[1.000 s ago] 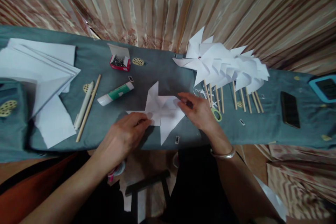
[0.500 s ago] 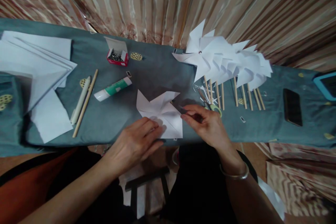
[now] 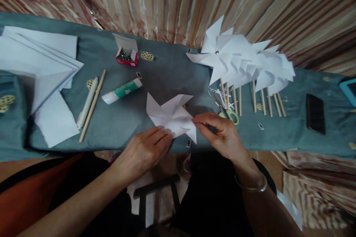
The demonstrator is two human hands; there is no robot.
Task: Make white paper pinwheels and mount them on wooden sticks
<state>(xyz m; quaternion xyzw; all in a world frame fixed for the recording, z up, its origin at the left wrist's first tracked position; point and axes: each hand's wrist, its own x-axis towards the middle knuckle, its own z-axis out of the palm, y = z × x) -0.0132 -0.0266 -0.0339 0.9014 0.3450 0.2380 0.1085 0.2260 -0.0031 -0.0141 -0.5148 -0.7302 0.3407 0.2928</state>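
Done: mounted pinwheels (image 3: 236, 53), grouped | Current: paper pinwheel (image 3: 171, 116) folded, seemingly unmounted | Right hand (image 3: 221, 133): fingers pinching its edge | Left hand (image 3: 146, 149): fingers touching, grip unclear | Remaining: loose stick (image 3: 92, 105), sheets (image 3: 54, 70)

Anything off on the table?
Mostly tidy. Thin white paper scraps lie scattered by the scissors, loose rather than gathered. At far left, one sheet juts out crooked from the paper stack. The pinwheel being handled shows no obvious tear.
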